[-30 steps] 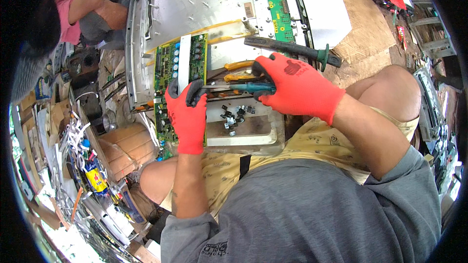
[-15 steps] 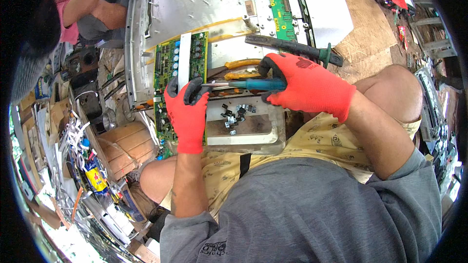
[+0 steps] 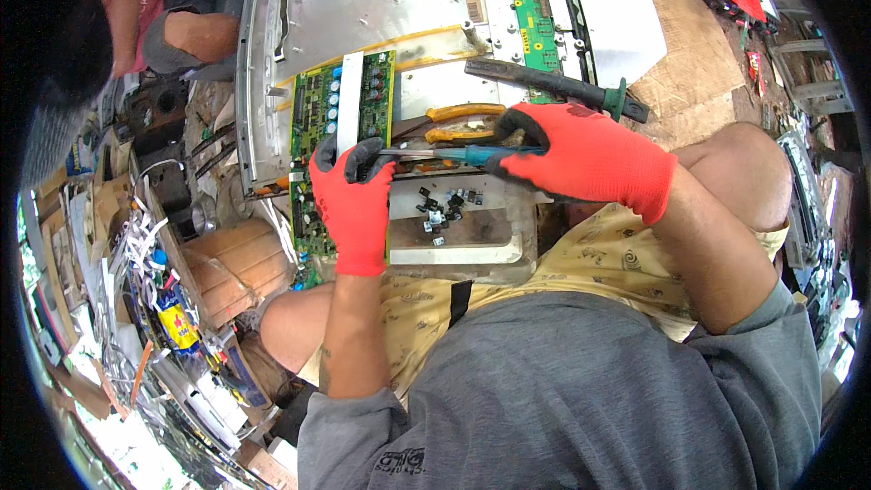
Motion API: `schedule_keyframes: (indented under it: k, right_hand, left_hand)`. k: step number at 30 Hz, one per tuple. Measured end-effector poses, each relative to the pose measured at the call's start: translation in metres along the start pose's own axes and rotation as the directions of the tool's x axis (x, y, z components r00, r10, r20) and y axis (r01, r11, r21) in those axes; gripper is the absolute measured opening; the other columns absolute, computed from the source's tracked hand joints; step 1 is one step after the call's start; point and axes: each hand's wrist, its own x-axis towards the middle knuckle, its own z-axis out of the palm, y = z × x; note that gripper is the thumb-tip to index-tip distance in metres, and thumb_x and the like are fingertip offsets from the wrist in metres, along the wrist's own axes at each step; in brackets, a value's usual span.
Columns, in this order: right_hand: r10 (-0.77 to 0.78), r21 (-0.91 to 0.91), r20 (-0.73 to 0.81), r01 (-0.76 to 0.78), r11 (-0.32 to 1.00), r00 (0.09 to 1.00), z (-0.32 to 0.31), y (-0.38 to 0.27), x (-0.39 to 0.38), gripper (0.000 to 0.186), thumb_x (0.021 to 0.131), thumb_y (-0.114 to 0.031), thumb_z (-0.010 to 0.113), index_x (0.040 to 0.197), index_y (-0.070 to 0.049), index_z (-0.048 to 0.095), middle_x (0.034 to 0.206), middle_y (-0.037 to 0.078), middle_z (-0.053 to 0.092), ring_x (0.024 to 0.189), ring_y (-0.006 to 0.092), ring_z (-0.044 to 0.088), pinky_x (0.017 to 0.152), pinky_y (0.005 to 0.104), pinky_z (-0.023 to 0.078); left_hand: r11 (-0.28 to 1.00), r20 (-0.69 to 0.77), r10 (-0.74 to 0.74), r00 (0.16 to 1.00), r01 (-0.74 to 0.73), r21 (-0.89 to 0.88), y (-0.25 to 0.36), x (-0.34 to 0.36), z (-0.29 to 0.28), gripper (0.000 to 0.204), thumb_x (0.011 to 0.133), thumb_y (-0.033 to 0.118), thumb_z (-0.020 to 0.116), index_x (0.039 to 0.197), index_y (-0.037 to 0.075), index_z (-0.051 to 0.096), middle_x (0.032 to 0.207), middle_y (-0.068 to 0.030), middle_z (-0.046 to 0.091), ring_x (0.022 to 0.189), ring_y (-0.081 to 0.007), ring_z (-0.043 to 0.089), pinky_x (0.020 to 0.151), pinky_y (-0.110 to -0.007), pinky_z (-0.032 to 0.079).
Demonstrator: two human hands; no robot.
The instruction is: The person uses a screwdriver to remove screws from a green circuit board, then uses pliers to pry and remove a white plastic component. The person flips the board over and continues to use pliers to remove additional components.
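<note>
My left hand (image 3: 352,204), in a red glove with black fingertips, is closed on the near part of a green circuit board (image 3: 376,95). A white strip (image 3: 349,91) runs along the board's face, beside several blue-sided capacitors. My right hand (image 3: 590,156), gloved alike, grips the teal handle of a screwdriver (image 3: 467,155). The screwdriver's thin shaft points left and reaches my left fingertips; its very tip is hidden there. Below the shaft, several small black and silver parts (image 3: 435,216) lie loose on a dirty whitish tray (image 3: 490,259).
Orange-handled pliers (image 3: 464,112) lie beyond the screwdriver, under a long black tool with a green ring (image 3: 544,84). A large metal panel (image 3: 390,0) with a green board strip (image 3: 533,18) extends away. Another person's knee (image 3: 204,34) is at far left. Scrap surrounds a yellow-blue packet (image 3: 178,325).
The view has shifted slightly. My right fingers have closed further over the screwdriver's handle, covering its rear end. My left hand stays on the board.
</note>
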Motion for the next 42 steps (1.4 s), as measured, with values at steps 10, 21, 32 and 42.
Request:
schedule_keyframes:
  k: [10,21,32,42]
  right_hand:
    - [-0.298,-0.133,-0.202,0.276,0.952,0.933,0.017,0.010,0.002,0.036,0.088,-0.025,0.071,0.118,-0.007,0.066,0.109,0.017,0.070,0.104,0.0327,0.067,0.088,0.0398,0.052]
    - [-0.340,-0.092,-0.246,0.328,0.940,0.908,0.021,0.013,0.001,0.034,0.083,-0.016,0.071,0.114,-0.005,0.062,0.107,0.018,0.065,0.102,0.0359,0.064,0.087,0.0428,0.051]
    - [-0.125,-0.089,-0.017,0.123,0.988,0.992,0.001,0.009,-0.006,0.039,0.082,-0.017,0.071,0.118,-0.005,0.062,0.111,0.018,0.067,0.106,0.0363,0.065,0.090,0.0430,0.052]
    - [-0.194,-0.077,-0.103,0.186,0.979,0.976,0.014,0.013,-0.007,0.049,0.084,-0.021,0.071,0.129,-0.004,0.061,0.115,0.020,0.069,0.108,0.0362,0.067,0.093,0.0419,0.054]
  left_hand:
    - [0.999,0.019,0.009,1.000,-0.009,0.031,0.008,-0.002,-0.001,0.035,0.075,0.007,0.083,0.110,0.007,0.076,0.125,-0.0174,0.057,0.122,-0.0310,0.055,0.101,-0.041,0.048]
    - [0.970,0.009,0.126,0.992,-0.125,0.209,0.009,-0.001,-0.001,0.041,0.074,0.007,0.083,0.114,0.006,0.073,0.124,-0.0163,0.055,0.122,-0.0340,0.054,0.106,-0.041,0.044]
    - [0.983,0.017,0.127,0.992,-0.128,0.130,-0.006,0.004,-0.012,0.065,0.075,0.010,0.082,0.136,0.006,0.058,0.135,-0.0152,0.058,0.126,-0.0315,0.054,0.110,-0.042,0.041]
    - [0.983,0.002,0.137,0.991,-0.136,0.125,0.006,0.003,-0.007,0.067,0.074,0.008,0.084,0.136,0.005,0.059,0.132,-0.0155,0.058,0.125,-0.0301,0.055,0.110,-0.040,0.041]
